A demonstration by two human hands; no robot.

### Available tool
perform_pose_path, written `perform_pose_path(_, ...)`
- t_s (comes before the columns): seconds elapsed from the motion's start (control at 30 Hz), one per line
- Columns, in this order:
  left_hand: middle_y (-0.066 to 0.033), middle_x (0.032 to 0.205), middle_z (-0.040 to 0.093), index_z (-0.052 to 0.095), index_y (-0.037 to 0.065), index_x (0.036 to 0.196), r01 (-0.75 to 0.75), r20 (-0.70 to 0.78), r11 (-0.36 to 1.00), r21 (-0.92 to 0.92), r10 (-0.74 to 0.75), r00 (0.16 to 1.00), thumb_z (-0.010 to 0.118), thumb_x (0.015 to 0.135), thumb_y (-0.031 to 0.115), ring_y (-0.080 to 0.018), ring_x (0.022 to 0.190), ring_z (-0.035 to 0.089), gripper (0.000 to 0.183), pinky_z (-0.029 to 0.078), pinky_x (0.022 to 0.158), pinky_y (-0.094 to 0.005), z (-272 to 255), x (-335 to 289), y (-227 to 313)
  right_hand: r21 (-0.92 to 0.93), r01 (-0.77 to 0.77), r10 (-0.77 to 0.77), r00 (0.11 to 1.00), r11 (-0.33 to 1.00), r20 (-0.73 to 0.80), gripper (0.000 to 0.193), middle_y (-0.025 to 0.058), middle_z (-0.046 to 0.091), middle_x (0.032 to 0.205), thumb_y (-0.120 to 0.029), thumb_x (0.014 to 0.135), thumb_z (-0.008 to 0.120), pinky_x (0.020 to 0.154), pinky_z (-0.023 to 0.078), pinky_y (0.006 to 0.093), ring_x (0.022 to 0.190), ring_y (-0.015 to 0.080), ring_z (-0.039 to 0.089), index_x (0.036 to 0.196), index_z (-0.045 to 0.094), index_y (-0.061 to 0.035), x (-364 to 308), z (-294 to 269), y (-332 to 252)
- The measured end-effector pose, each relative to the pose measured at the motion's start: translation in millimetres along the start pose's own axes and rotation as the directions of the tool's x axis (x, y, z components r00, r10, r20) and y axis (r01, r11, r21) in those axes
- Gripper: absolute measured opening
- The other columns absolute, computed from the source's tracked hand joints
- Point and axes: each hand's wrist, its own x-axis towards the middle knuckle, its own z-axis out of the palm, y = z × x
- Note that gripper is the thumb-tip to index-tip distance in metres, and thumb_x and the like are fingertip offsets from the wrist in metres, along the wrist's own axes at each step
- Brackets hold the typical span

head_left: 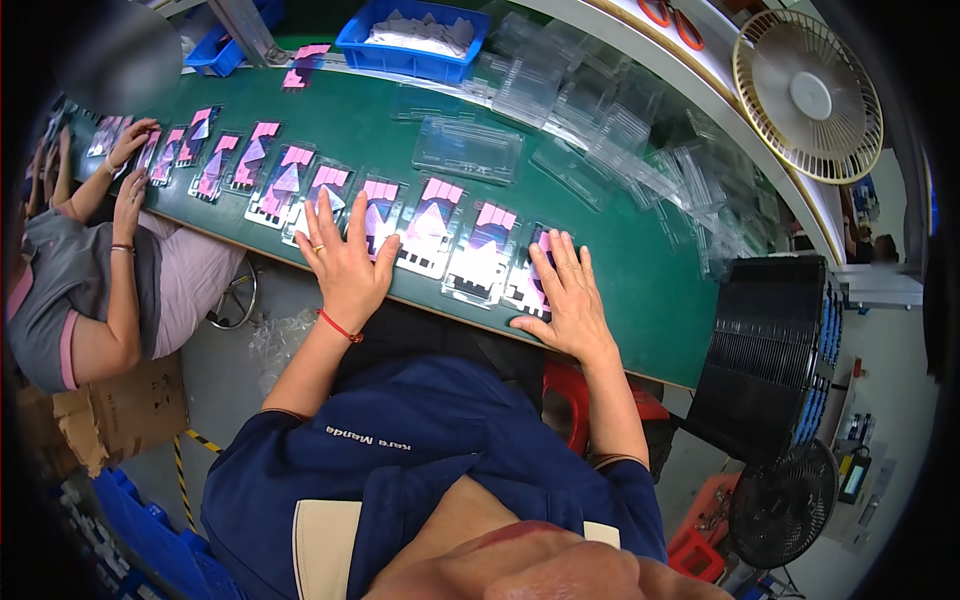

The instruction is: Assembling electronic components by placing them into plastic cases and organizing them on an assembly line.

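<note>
Presently, left hand (350, 268): fingers spread and released, palm down; fingertips lie over two neighbouring packs near the middle of the row, thumb angled toward the next pack on the right. Contact pressure cannot be told.
Right hand (570, 300): flat, fingers extended and ungripped, laid over the right side of the end pack (522, 283); thumb out to the left, by the front edge of the table.
Row of packs: clear trays with pink, purple and white contents, set side by side in a curving line along the green table (640, 310). One pack (428, 228) lies between the hands, just right of the left thumb; another (482, 252) lies just left of the end pack.
Clear plastic trays: one group (468, 150) behind the row; a larger loose pile (600, 120) farther back and to the right.
Blue bin (412, 45): at the back edge, holding white pieces.
Right end of table: a tall black ribbed stack (760, 350), with a black fan (783, 502) below it in view; a pale fan (810, 95) stands at upper right.
Co-worker: seated at left, hands (128, 205) at the far left packs.
Floor, left: cardboard box (135, 405), opened.
</note>
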Motion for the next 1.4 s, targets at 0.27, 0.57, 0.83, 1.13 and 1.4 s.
perform_pose_path(0.27,-0.0292,0.151,0.018,0.043,0.012,0.141,0.048,0.026,0.999,0.003,-0.048,0.999,0.059,0.087,0.049,-0.0488,0.14,0.012,0.067,0.01,0.106,-0.0693,0,3,7,-0.088,0.117,-0.106,0.987,0.989,0.12,0.078,0.0207,0.025,0.153,-0.065,0.071,0.066,0.107,0.012,0.0699,0.141,0.0455,0.019,0.138,0.05,-0.0289,8,2,-11)
perform_pose_path(0.57,-0.0352,0.15,0.005,0.032,0.008,0.146,0.328,-0.353,0.919,-0.22,-0.388,0.852,0.051,0.095,0.045,-0.0549,0.138,0.001,0.065,0.007,0.11,-0.0627,4,39,-57,-0.116,0.109,-0.096,0.989,0.987,0.114,0.076,0.0195,0.029,0.151,-0.06,0.072,0.068,0.107,0.012,0.0703,0.14,0.044,0.02,0.139,0.049,-0.0284,11,-6,-11)
perform_pose_path(0.83,-0.0368,0.149,0.005,0.032,0.007,0.146,0.264,-0.343,0.822,-0.504,-0.471,0.813,0.049,0.096,0.046,-0.0535,0.139,0.005,0.065,0.011,0.112,-0.0581,19,64,-72,-0.123,0.109,-0.094,0.988,0.986,0.123,0.076,0.0211,0.027,0.151,-0.054,0.074,0.07,0.109,0.01,0.0671,0.141,0.0442,0.019,0.14,0.047,-0.0255,12,-6,-10)
perform_pose_path(1.13,-0.031,0.151,0.019,0.026,0.01,0.148,0.652,-0.375,0.627,-0.426,-0.778,0.504,0.045,0.094,0.052,-0.041,0.145,0.008,0.071,-0.002,0.111,-0.062,4,103,-133,-0.117,0.107,-0.096,0.99,0.987,0.101,0.076,0.0187,0.028,0.152,-0.054,0.073,0.072,0.107,0.011,0.0698,0.141,0.0426,0.02,0.14,0.047,-0.029,10,-6,-5)
perform_pose_path(1.4,-0.0214,0.151,0.031,0.026,0.008,0.148,0.607,-0.313,0.625,-0.49,-0.777,0.547,0.041,0.095,0.053,-0.0301,0.145,0.019,0.071,-0.005,0.112,-0.0591,4,115,-133,-0.114,0.121,-0.107,0.987,0.986,0.12,0.075,0.0199,0.027,0.152,-0.055,0.074,0.07,0.107,0.011,0.0702,0.141,0.0431,0.019,0.14,0.047,-0.0284,13,-5,-6)
